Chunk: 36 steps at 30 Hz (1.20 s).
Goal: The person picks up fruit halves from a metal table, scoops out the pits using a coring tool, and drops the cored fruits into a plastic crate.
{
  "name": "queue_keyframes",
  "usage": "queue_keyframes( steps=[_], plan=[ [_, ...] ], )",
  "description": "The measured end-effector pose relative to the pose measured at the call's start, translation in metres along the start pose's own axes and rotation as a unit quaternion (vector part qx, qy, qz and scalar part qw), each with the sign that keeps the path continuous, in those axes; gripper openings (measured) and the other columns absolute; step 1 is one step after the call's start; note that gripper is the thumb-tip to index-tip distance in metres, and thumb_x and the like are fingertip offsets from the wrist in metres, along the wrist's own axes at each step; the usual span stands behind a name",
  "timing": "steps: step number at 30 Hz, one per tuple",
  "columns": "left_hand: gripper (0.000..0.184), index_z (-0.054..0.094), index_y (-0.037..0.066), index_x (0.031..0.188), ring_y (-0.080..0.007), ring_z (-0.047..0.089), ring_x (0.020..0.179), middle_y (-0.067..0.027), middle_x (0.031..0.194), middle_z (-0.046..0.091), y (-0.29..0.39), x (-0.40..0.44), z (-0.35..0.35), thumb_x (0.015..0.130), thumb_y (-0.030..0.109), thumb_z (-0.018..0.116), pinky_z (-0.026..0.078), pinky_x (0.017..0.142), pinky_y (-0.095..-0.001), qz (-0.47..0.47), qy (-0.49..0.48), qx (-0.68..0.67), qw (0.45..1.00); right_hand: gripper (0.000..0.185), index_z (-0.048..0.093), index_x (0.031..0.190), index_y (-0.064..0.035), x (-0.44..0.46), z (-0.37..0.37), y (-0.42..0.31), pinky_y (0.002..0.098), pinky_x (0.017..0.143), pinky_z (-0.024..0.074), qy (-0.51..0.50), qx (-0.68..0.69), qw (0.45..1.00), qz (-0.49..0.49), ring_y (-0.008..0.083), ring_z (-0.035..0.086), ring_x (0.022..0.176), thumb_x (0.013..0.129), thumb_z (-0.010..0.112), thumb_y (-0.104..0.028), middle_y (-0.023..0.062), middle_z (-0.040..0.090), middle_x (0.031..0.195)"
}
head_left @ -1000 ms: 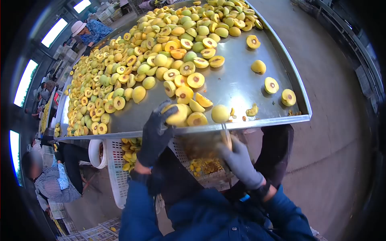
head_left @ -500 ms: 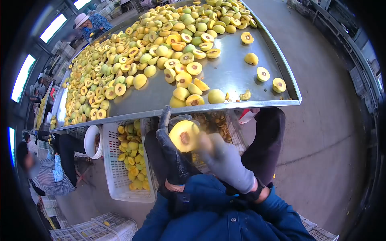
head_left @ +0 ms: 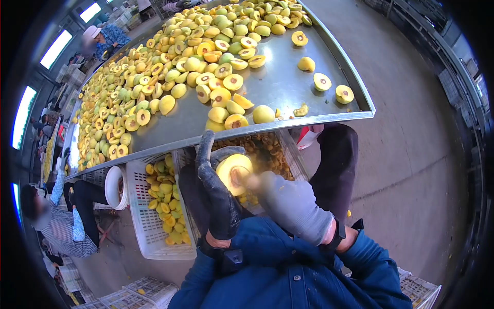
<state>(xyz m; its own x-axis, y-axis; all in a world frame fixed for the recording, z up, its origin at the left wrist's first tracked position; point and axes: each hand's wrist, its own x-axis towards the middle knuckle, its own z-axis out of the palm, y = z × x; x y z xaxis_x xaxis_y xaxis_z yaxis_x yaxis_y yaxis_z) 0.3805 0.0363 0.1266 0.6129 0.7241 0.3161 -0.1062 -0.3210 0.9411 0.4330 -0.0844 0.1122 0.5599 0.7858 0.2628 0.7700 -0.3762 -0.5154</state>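
My left hand (head_left: 221, 198), in a dark glove, cups a yellow peach half (head_left: 228, 170) with the cut face and brown pit area turned toward my right hand. My right hand (head_left: 296, 203), in a pale grey glove, is closed in a fist against that cut face. Its fingertips are smeared by motion, and whatever they grip cannot be made out. Below and behind the hands, a crate (head_left: 296, 154) between my knees holds pit scraps (head_left: 270, 154) and some yellow pieces.
A metal table (head_left: 288, 100) ahead bears a heap of peach halves (head_left: 190, 64), its raised edge just beyond my fingertips. On the left stand a white crate (head_left: 136, 206) of peach halves and a white bucket (head_left: 112, 188). Co-workers (head_left: 64, 226) sit along the left.
The view has shifted, so the table sits higher and further left. My right hand's fist has turned slightly and still works at the peach half. A co-worker's arm at left has risen toward the table.
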Motion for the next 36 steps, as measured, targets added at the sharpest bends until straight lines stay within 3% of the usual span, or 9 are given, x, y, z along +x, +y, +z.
queue_keyframes(
  steps=[3,6,9,12,19,23,29,33,36],
  plan=[
    [0.067,0.039,-0.005,0.139,-0.0203,0.061,0.092,-0.0139,0.102,0.063,-0.006,0.002,0.000,0.101,0.050,0.035,0.051,0.086,-0.0334,-0.042,0.021,-0.122,0.991,0.052,0.045,0.134,-0.0290,-0.004,0.016,0.008,0.0404,0.050,0.0472,-0.070,-0.010,0.997,0.019,0.0275,0.064,0.065,0.087,0.062,-0.017,0.0075,0.057,0.086],
    [0.071,0.039,-0.004,0.140,-0.0204,0.061,0.090,-0.0141,0.102,0.064,-0.016,0.004,-0.002,0.099,0.055,0.035,0.051,0.084,-0.0332,0.005,0.028,-0.055,0.998,0.056,0.041,0.138,-0.0291,0.001,0.006,0.002,0.0431,0.051,0.0476,-0.140,0.027,0.989,0.045,0.0301,0.064,0.067,0.087,0.062,-0.018,0.0107,0.056,0.086],
    [0.069,0.045,-0.004,0.136,-0.0228,0.065,0.085,-0.0147,0.093,0.070,-0.013,0.007,-0.004,0.103,0.052,0.023,0.052,0.081,-0.0353,0.076,0.017,0.048,0.996,0.021,0.048,0.091,-0.0032,0.003,-0.003,-0.001,0.0420,0.047,0.0480,-0.061,0.054,0.997,0.011,0.0321,0.065,0.059,0.088,0.061,-0.019,0.0170,0.063,0.070],
    [0.065,0.048,-0.004,0.133,-0.0232,0.066,0.085,-0.0143,0.094,0.070,-0.019,0.009,-0.004,0.104,0.048,0.023,0.052,0.081,-0.0351,0.116,0.024,0.022,0.993,0.023,0.047,0.092,-0.0029,0.004,-0.007,0.001,0.0435,0.047,0.0473,-0.058,0.271,0.961,0.014,0.0332,0.064,0.057,0.088,0.062,-0.019,0.0156,0.062,0.065],
    [0.048,0.054,-0.001,0.128,-0.0240,0.067,0.087,-0.0160,0.093,0.070,-0.013,0.021,-0.022,0.105,0.032,0.028,0.052,0.079,-0.0357,0.031,-0.097,0.095,0.990,0.024,0.048,0.095,-0.0009,0.005,-0.004,0.008,0.0462,0.048,0.0471,-0.082,0.058,0.995,0.001,0.0356,0.063,0.056,0.088,0.061,-0.019,0.0158,0.062,0.064],
    [0.032,0.057,0.000,0.121,-0.0230,0.067,0.095,-0.0163,0.102,0.069,-0.027,0.020,-0.035,0.103,0.018,0.039,0.052,0.082,-0.0339,0.126,-0.121,0.295,0.939,0.024,0.048,0.096,-0.0017,0.003,0.006,0.018,0.0461,0.047,0.0470,-0.106,0.037,0.994,0.002,0.0352,0.063,0.057,0.088,0.061,-0.020,0.0154,0.062,0.063],
    [0.044,0.048,0.000,0.131,-0.0250,0.063,0.106,-0.0149,0.121,0.062,-0.023,0.021,-0.012,0.100,0.032,0.048,0.050,0.094,-0.0344,0.106,-0.135,0.030,0.985,0.029,0.050,0.099,-0.0028,0.006,0.008,0.023,0.0488,0.056,0.0485,-0.093,0.133,0.984,0.074,0.0412,0.064,0.067,0.087,0.064,-0.025,0.0209,0.062,0.070],
    [0.055,0.044,0.001,0.135,-0.0279,0.063,0.103,-0.0159,0.120,0.060,-0.033,-0.009,0.005,0.101,0.044,0.041,0.052,0.091,-0.0368,-0.027,-0.040,-0.203,0.978,0.035,0.051,0.102,-0.0040,0.004,0.015,0.012,0.0502,0.063,0.0488,-0.107,0.284,0.941,0.149,0.0452,0.063,0.075,0.084,0.068,-0.029,0.0248,0.062,0.075],
    [0.059,0.047,0.000,0.133,-0.0264,0.063,0.098,-0.0152,0.115,0.062,-0.032,-0.008,0.002,0.102,0.049,0.034,0.053,0.086,-0.0368,-0.107,-0.021,-0.242,0.964,0.029,0.050,0.094,-0.0048,-0.001,0.016,0.008,0.0453,0.054,0.0491,-0.036,0.107,0.992,0.051,0.0379,0.064,0.065,0.086,0.067,-0.027,0.0188,0.062,0.071]
  ],
)
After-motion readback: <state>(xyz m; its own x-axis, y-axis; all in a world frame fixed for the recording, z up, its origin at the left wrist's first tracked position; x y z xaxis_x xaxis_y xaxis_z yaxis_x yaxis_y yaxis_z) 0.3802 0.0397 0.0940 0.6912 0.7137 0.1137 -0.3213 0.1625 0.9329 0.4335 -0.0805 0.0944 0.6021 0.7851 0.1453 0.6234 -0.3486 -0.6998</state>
